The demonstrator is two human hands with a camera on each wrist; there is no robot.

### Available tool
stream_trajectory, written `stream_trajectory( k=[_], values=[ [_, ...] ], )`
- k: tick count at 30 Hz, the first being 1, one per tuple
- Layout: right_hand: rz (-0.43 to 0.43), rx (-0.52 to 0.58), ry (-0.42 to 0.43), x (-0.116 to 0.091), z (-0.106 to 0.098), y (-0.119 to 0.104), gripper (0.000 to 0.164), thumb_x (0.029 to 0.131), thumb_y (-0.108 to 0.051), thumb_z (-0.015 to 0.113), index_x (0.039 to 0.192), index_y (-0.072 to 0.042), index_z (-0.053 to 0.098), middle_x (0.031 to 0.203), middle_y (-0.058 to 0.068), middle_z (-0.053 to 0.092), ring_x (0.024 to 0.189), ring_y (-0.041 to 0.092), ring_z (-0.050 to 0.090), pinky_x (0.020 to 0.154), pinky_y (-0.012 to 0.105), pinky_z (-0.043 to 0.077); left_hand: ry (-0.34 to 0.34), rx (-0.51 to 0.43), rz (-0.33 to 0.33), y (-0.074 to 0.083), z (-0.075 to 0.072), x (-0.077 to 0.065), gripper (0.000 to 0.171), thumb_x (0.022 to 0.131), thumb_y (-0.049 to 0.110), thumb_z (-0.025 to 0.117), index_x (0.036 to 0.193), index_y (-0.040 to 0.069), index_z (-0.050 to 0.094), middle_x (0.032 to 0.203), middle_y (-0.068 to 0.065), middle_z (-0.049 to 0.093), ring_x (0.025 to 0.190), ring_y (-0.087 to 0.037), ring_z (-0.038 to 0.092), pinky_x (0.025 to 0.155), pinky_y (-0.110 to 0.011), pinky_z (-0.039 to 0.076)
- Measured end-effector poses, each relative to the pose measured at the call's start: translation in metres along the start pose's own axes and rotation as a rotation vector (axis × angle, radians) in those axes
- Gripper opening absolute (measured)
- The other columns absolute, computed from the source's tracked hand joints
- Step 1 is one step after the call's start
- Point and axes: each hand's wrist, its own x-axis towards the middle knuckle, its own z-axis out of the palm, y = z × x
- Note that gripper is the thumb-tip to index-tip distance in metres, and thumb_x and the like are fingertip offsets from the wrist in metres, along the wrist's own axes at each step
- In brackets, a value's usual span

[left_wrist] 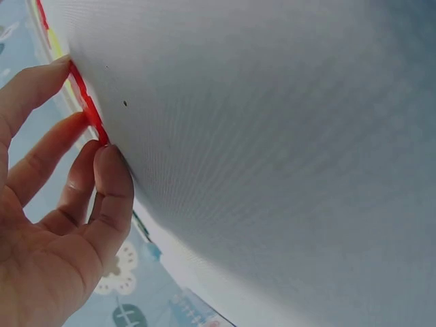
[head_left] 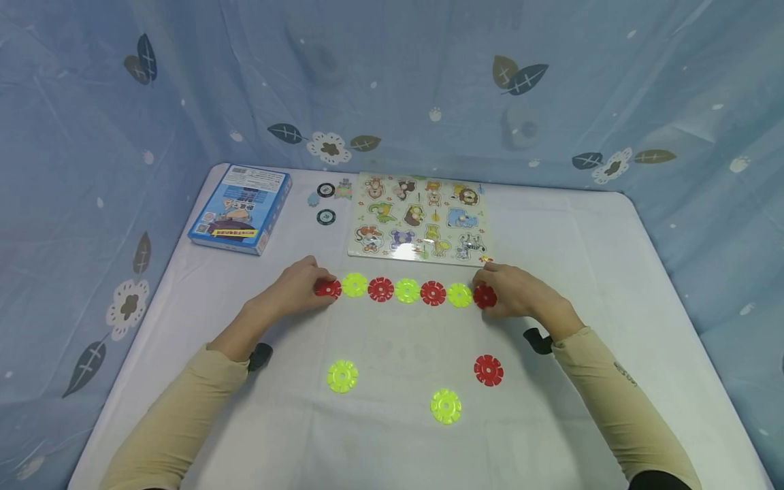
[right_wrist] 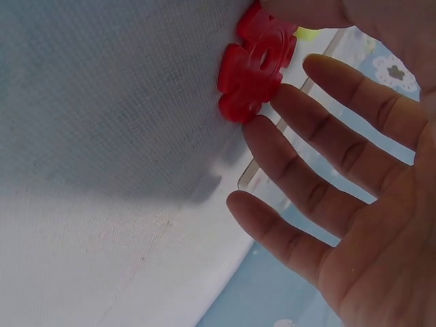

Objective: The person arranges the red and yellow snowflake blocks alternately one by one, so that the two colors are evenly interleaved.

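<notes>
A row of notched plastic interlocking discs, red and yellow-green by turns, runs across the white table. At its left end, my left hand (head_left: 301,286) pinches a red disc (left_wrist: 88,102) by its edges, thumb on one side and fingers on the other. My right hand (head_left: 513,289) holds the red disc (right_wrist: 255,65) at the right end between thumb and fingertips, the other fingers spread. Between the hands lie a middle red disc (head_left: 381,289) and a yellow-green disc (head_left: 407,291), among others. Nearer me are two loose yellow-green discs (head_left: 342,376) and a loose red disc (head_left: 488,370).
Behind the row lies an animal picture board (head_left: 422,219). To its left are two small black round pieces (head_left: 327,217) and small animal pieces (head_left: 344,188). A blue box (head_left: 241,209) sits at the back left corner. Patterned blue cloth (head_left: 429,82) hangs around the table.
</notes>
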Motion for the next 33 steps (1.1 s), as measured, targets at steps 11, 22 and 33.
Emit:
stream_trajectory(
  k=[11,22,33],
  values=[
    [-0.002,-0.030,0.015,-0.003,-0.001,-0.001,0.046,0.068,-0.022,0.084,0.110,-0.012,0.068,0.109,0.005,0.065,0.093,0.020,0.060,0.081,0.038,0.055,0.011,0.002,-0.004,-0.001,0.003,0.001,0.045,0.079,0.026,0.078,0.118,0.006,0.070,0.092,-0.008,0.055,0.083,-0.017,0.049,0.068,-0.025,0.041],
    [-0.094,-0.084,0.106,-0.011,-0.004,-0.009,0.046,0.068,-0.023,0.082,0.111,-0.012,0.068,0.116,0.008,0.065,0.106,0.029,0.056,0.088,0.046,0.050,0.011,0.009,-0.004,0.000,0.001,0.000,0.045,0.079,0.026,0.078,0.117,0.005,0.070,0.091,-0.009,0.055,0.082,-0.018,0.049,0.067,-0.026,0.041],
    [-0.151,-0.119,0.113,-0.022,0.001,-0.021,0.050,0.066,-0.027,0.085,0.111,-0.014,0.067,0.115,0.006,0.066,0.114,0.029,0.055,0.100,0.052,0.043,0.004,0.012,0.000,0.001,0.001,0.000,0.045,0.079,0.025,0.078,0.118,0.004,0.069,0.092,-0.010,0.055,0.082,-0.018,0.049,0.067,-0.026,0.041]
  ],
)
